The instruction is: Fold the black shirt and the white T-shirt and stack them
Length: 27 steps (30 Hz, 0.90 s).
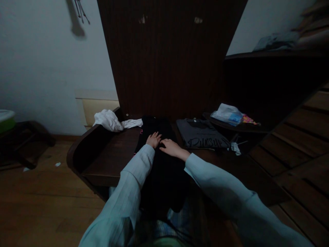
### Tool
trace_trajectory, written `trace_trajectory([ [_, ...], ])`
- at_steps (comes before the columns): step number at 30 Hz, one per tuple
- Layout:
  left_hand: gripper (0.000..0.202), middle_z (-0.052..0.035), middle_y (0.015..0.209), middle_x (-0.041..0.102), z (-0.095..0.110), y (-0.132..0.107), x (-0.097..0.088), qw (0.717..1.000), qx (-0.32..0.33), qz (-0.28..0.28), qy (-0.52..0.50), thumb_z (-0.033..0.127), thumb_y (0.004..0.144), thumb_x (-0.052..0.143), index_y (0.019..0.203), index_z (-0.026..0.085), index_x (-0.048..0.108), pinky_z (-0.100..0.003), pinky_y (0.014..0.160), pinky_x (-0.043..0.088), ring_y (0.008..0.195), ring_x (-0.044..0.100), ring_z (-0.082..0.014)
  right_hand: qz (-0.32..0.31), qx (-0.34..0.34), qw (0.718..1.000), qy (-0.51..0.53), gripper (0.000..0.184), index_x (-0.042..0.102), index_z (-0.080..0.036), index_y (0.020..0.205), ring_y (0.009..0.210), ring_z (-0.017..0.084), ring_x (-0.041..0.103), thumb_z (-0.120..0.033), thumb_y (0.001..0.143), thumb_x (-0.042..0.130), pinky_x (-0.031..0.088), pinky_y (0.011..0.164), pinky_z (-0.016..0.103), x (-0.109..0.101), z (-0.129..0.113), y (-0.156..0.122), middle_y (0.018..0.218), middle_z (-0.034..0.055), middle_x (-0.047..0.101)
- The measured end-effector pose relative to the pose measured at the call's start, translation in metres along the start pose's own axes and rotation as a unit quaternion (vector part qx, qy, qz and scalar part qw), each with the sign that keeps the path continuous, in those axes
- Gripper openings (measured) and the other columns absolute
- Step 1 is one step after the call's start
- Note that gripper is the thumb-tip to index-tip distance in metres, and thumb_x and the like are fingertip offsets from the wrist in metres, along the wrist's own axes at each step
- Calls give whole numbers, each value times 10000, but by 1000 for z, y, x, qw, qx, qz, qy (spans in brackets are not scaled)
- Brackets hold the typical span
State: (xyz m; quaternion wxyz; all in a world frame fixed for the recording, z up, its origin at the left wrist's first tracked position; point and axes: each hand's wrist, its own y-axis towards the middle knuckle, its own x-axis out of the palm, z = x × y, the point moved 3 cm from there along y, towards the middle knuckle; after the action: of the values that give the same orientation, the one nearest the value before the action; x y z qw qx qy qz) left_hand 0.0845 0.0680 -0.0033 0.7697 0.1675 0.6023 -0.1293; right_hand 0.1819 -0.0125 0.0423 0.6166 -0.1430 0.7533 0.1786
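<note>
A black garment point(164, 164) lies stretched along the dark wooden surface point(110, 154) in front of me, its near end hanging over the edge. My left hand point(153, 139) rests flat on it with fingers spread. My right hand point(171, 148) lies beside it, palm down on the same cloth, fingers extended and touching the left hand's fingertips. Both arms wear light blue sleeves.
A folded grey shirt with printed lettering point(202, 138) lies right of the black garment. A crumpled white cloth point(110, 120) sits at the back left. A plastic bag point(227, 114) rests on a round dark shelf. A tall dark wardrobe panel point(167, 58) stands behind. The floor is wooden.
</note>
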Motion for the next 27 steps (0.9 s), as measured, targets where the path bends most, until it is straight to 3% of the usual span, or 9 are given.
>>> trace_trajectory([
  [5, 392, -40, 1418, 317, -9, 19, 4, 1000, -4, 8, 14, 279, 905, 278, 1277, 269, 401, -427, 1034, 233, 1311, 241, -195, 8, -64, 998, -23, 305, 576, -124, 1068, 1068, 243, 498, -257, 797, 530, 399, 895, 352, 10, -7, -22, 1124, 130, 569],
  [13, 379, -64, 1369, 396, -11, 27, -1, 998, 1, 48, 26, 270, 894, 309, 1245, 243, 449, -426, 1016, 277, 1276, 308, -212, 41, -45, 998, 12, 409, 473, -131, 1224, 1224, 240, 374, -289, 847, 447, 328, 997, 402, 29, 22, -32, 1308, 122, 452],
  [19, 403, -66, 1299, 454, -7, 0, -15, 996, 33, 85, 22, 277, 879, 360, 1273, 220, 423, -294, 995, 323, 1194, 401, -169, 52, -43, 998, 15, 421, 437, -154, 1263, 1285, 230, 286, -320, 883, 363, 250, 1045, 424, 45, 27, -38, 1378, 88, 372],
  [23, 455, -90, 1273, 463, -17, -33, -18, 997, 25, 49, 49, 410, 849, 412, 1271, 241, 434, -348, 957, 364, 1159, 435, -227, 47, -36, 998, 21, 426, 441, -162, 1263, 1290, 221, 279, -336, 883, 358, 244, 1047, 425, 44, 27, -36, 1379, 87, 372],
  [27, 531, -109, 1319, 416, -19, -58, -12, 997, 16, 9, 69, 534, 845, 332, 1298, 264, 395, -415, 987, 315, 1231, 362, -254, 47, -38, 998, 26, 479, 384, -159, 1310, 1296, 221, 266, -377, 886, 343, 235, 1052, 423, 44, 28, -36, 1391, 86, 350],
])
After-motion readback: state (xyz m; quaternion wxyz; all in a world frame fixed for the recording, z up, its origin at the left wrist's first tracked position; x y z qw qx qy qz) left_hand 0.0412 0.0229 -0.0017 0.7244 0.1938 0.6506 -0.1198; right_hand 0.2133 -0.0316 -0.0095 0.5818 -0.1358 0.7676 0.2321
